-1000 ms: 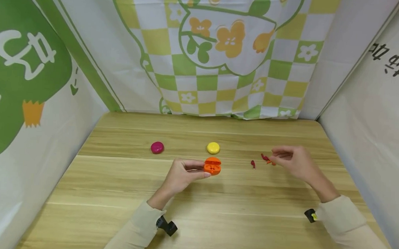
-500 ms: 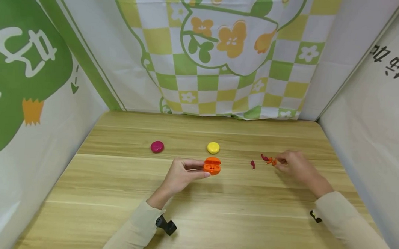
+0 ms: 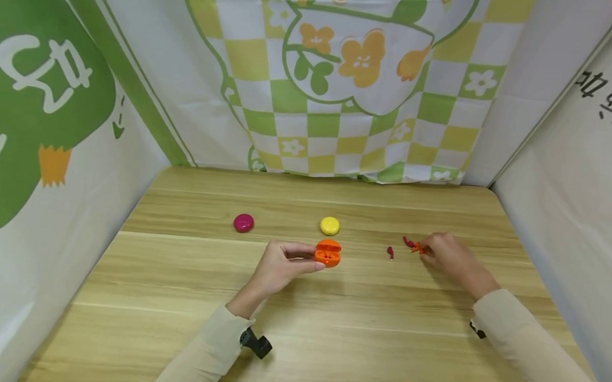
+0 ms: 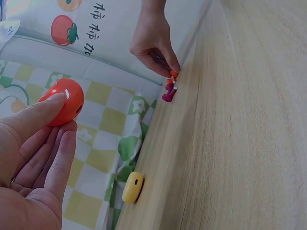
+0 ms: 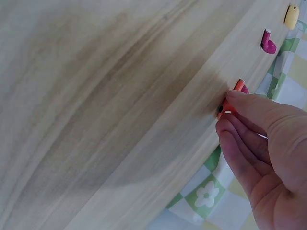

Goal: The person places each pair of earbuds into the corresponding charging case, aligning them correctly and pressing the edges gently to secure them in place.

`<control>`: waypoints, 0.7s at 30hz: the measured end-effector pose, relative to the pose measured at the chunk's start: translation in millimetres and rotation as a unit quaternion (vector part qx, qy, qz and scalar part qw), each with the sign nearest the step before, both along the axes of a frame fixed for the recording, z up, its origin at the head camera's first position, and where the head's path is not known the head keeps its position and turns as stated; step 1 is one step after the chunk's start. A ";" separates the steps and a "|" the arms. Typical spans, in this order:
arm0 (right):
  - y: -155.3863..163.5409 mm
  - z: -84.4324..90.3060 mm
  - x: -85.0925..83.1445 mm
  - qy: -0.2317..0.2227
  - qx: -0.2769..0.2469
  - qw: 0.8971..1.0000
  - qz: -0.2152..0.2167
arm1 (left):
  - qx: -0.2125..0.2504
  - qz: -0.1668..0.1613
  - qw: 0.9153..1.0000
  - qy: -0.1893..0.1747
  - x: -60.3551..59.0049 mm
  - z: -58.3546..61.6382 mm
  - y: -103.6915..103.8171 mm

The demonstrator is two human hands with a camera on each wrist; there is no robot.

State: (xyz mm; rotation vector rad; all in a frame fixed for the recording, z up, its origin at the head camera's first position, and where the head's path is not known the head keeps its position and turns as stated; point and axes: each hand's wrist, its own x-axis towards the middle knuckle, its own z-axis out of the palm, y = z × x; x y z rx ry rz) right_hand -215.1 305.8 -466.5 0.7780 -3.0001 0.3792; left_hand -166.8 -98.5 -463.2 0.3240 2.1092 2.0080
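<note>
In the head view my left hand (image 3: 275,268) holds an orange earbud case (image 3: 328,254) above the table, its lid raised. The left wrist view has the thumb on the case's rounded side and the fingers beneath. My right hand (image 3: 452,257) is down at the table on the right, pinching an orange earbud (image 5: 238,86) between thumb and fingertips. Another orange earbud (image 3: 415,249) lies close beside these fingertips, next to a magenta earbud (image 3: 408,242). A second magenta earbud (image 3: 390,252) lies a little to the left.
A closed yellow case (image 3: 329,226) sits on the wooden table (image 3: 360,344) just behind the orange one. Farther left is a closed magenta case (image 3: 244,223). Printed cloth (image 3: 330,129) hangs along the table's back edge, with fabric walls at both sides.
My right hand first draws back from the small earbud group, then comes down again at its right side with the fingertips on an orange earbud. My left hand stays with the case.
</note>
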 end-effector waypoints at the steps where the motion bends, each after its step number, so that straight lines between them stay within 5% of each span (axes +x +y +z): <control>1: 0.2 -0.2 -0.3 0.000 0.000 1.000 0.001 | -0.002 0.000 1.000 0.000 0.2 0.4 -0.2; 9: 0.8 2.7 -2.6 -0.026 -0.006 1.000 -0.012 | 0.008 -0.010 1.000 0.006 0.3 2.5 0.2; 21: 4.7 30.9 -2.9 -0.113 -0.135 0.980 -0.094 | 0.009 -0.018 1.000 0.005 0.8 1.0 6.4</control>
